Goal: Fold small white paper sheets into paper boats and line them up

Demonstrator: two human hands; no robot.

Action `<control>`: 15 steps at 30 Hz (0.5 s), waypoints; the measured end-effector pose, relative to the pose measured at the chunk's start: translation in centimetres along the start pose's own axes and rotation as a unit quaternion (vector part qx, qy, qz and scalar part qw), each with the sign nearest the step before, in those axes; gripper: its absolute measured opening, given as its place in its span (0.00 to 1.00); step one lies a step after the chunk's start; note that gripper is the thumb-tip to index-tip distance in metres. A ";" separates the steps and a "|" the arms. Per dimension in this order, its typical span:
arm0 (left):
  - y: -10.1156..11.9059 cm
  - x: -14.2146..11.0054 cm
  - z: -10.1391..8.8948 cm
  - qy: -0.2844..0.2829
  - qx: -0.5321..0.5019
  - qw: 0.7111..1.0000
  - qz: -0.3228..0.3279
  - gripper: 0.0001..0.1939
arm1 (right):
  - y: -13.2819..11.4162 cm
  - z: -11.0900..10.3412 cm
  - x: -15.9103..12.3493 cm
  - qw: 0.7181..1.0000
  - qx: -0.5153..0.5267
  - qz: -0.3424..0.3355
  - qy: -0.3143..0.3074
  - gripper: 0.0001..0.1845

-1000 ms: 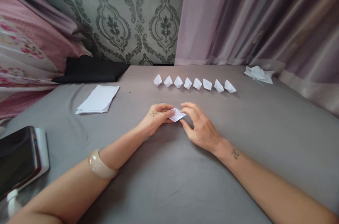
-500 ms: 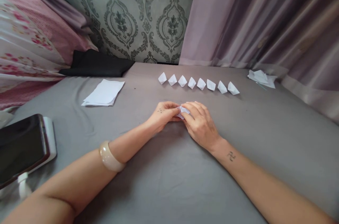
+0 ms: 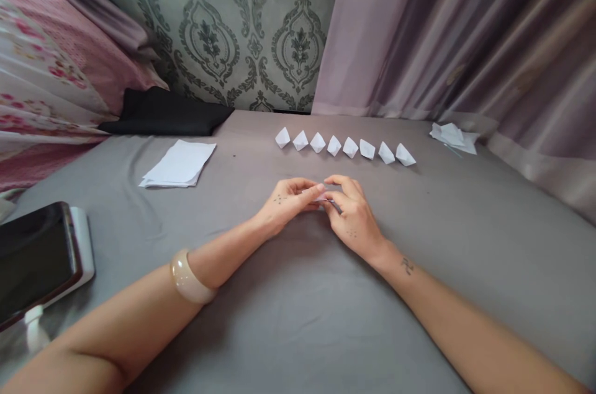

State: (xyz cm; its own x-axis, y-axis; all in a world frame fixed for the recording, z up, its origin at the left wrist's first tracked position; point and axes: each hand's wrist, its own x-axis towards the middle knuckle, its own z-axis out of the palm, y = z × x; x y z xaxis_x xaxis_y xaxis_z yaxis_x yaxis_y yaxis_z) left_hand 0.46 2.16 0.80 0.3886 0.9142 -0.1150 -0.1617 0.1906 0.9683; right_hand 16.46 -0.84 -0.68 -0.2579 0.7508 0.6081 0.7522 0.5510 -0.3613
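Between my hands is a small piece of folded white paper (image 3: 321,197), mostly covered by the fingers. My left hand (image 3: 291,201) is closed on it, with the thumb lying along its top. From the other side, my right hand (image 3: 351,211) pinches the paper's right edge between thumb and a fingertip, its index finger arched above. Beyond the hands, several folded white paper boats (image 3: 351,147) stand in a slanting row on the grey cloth (image 3: 288,307).
On the left lies a stack of white paper sheets (image 3: 179,164), with a black cloth (image 3: 167,113) behind it. A dark-screened device (image 3: 37,264) with a white cable is at the near left. Loose paper pieces (image 3: 454,136) lie far right, by the curtain (image 3: 419,34).
My right hand has rolled and its index finger has lifted off the paper. The paper now looks flatter and is more covered by my left thumb. The view has shifted slightly.
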 end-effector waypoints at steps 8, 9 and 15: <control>-0.5 0.3 -0.6 -0.065 0.002 0.998 0.010 0.18 | 1.0 0.1 0.0 0.993 0.095 0.072 -0.019 0.08; -0.5 0.3 -0.6 -0.060 0.005 0.998 0.004 0.17 | 1.1 0.1 0.0 0.990 0.110 0.087 -0.029 0.08; -0.5 0.5 -0.6 -0.046 0.015 0.999 -0.007 0.15 | 0.9 0.3 0.3 0.960 0.199 0.186 -0.058 0.09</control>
State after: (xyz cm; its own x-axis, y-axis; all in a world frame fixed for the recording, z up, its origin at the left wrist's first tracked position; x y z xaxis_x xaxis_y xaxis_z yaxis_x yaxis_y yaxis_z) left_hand 0.18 2.78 0.14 0.4721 0.8747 -0.1094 -0.1290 0.1913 0.9730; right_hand 16.88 -0.02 -1.02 -0.0984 0.9456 0.3099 0.5205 0.3144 -0.7939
